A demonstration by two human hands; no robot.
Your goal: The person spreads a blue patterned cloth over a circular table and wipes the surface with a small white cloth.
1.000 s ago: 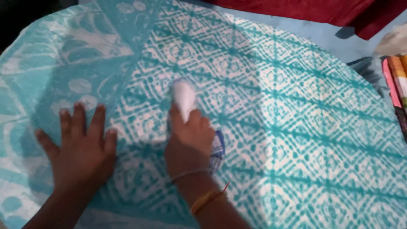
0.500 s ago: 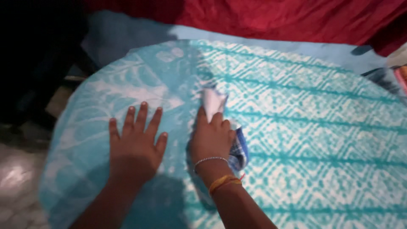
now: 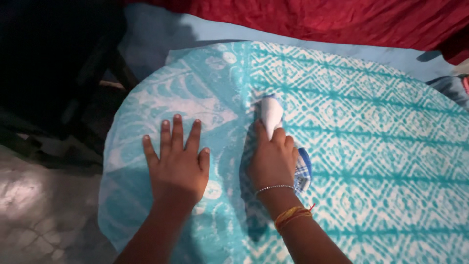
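Observation:
A turquoise and white patterned cloth (image 3: 371,146) lies spread over a board. My right hand (image 3: 272,164) grips the handle of a white and blue clothes iron (image 3: 271,113) whose nose points away from me and rests on the cloth. My left hand (image 3: 177,164) lies flat on the cloth to the left of the iron, fingers spread, a short gap from my right hand. Bangles and a thread circle my right wrist.
A red fabric (image 3: 342,19) lies along the far edge, over a pale blue sheet (image 3: 161,34). Off the board's left edge are a dark frame (image 3: 73,98) and a grey stone floor (image 3: 44,215). A folded bluish cloth (image 3: 452,85) shows at the right edge.
The iron and my right hand have slid leftward across the cloth toward its left part. My left hand stays flat beside it. The view has shifted, so the floor now shows.

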